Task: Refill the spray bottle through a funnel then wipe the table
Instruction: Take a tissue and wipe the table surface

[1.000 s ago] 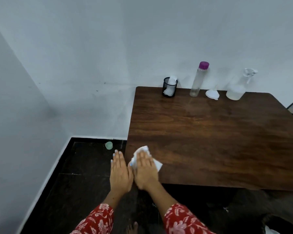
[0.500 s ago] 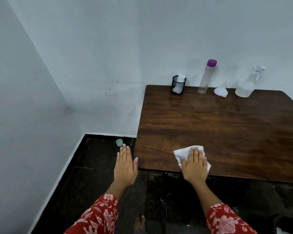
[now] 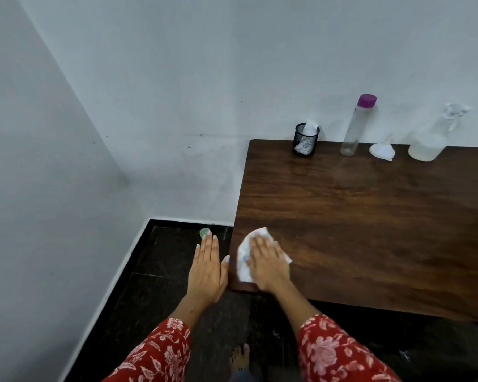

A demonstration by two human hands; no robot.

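Observation:
My right hand (image 3: pixel 268 261) lies flat on a white tissue (image 3: pixel 243 264), pressing it to the near left corner of the dark wooden table (image 3: pixel 370 216). My left hand (image 3: pixel 209 267) hovers flat with fingers spread, just off the table's left edge, holding nothing. Along the back edge stand a clear spray bottle (image 3: pixel 429 142) with liquid in it, a white funnel (image 3: pixel 382 150) lying on its side, and a tall clear bottle (image 3: pixel 356 128) with a purple cap.
A black mesh cup (image 3: pixel 304 140) with white tissue in it stands at the table's back left corner. White walls meet at the left. A small green round object (image 3: pixel 204 232) lies on the dark floor by the wall. My bare foot (image 3: pixel 240 357) shows below.
My right hand slid the tissue right along the front edge, then back left to the near left corner. The left hand stayed beside the table's edge.

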